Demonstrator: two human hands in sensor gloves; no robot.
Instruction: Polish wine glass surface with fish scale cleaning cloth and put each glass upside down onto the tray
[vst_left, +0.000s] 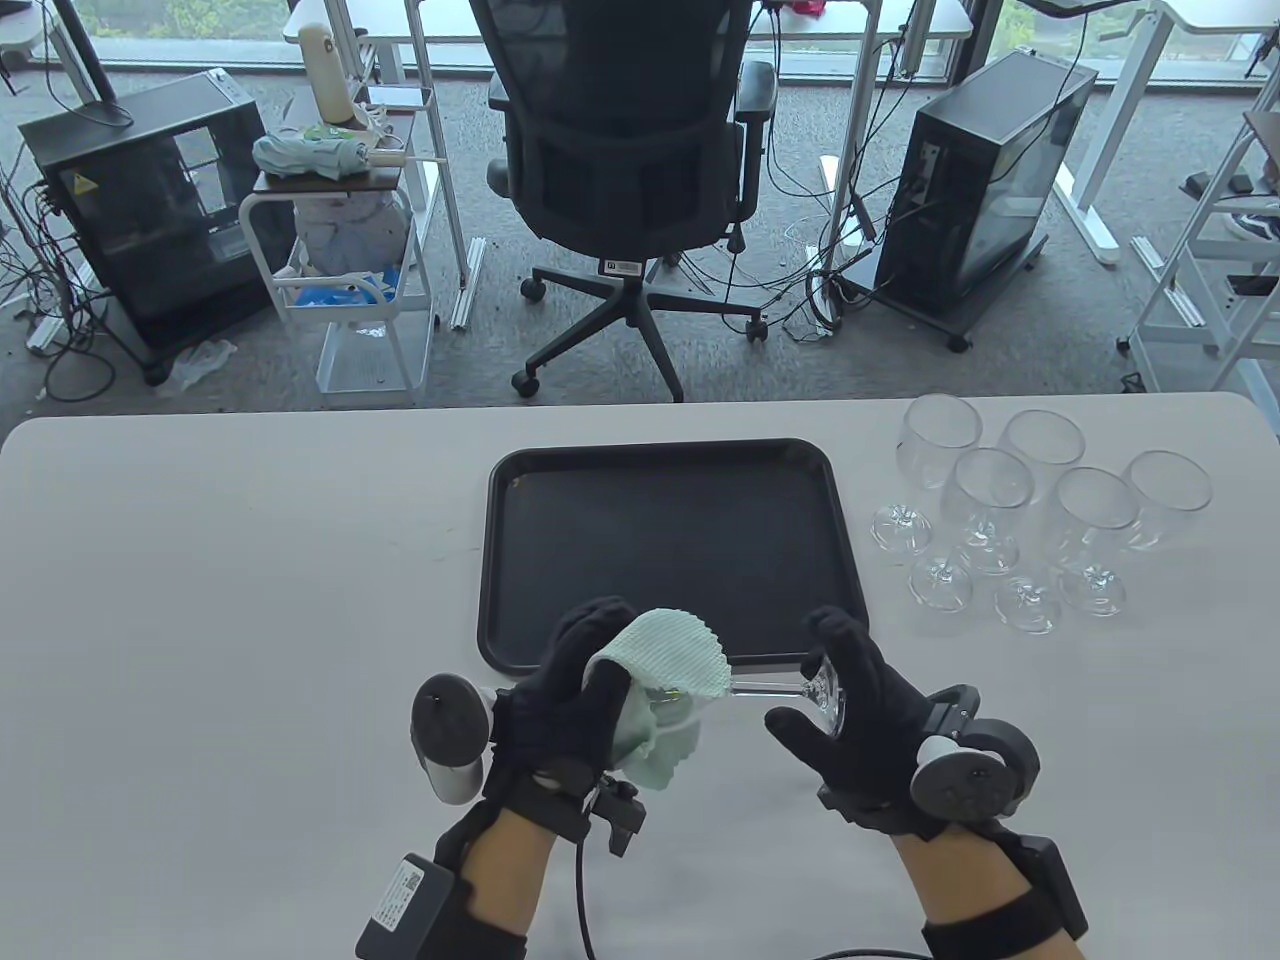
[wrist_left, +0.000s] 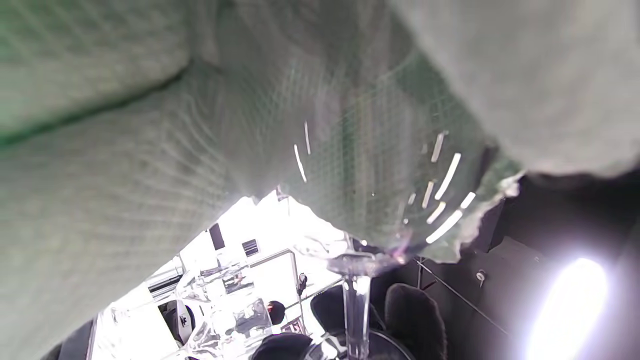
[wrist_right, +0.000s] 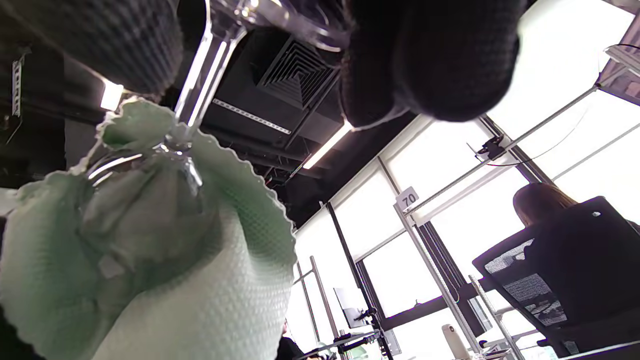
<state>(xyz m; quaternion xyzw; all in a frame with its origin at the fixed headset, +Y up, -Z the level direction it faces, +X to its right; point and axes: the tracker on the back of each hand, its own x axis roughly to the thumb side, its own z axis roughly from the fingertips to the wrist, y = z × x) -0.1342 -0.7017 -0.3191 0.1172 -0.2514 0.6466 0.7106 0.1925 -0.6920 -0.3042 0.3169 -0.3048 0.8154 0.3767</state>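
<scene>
The left hand (vst_left: 585, 690) wraps the green cloth (vst_left: 665, 665) round the bowl of a wine glass (vst_left: 770, 688) held sideways above the bench, while the right hand (vst_left: 850, 715) pinches its foot. I'd turn the foot slowly, squeeze gently; tray (vst_left: 672, 455) is right behind.

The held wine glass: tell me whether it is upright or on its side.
On its side. The wine glass has its stem level over the table, base in the right hand, bowl wrapped in the cloth that the left hand grips.
</scene>
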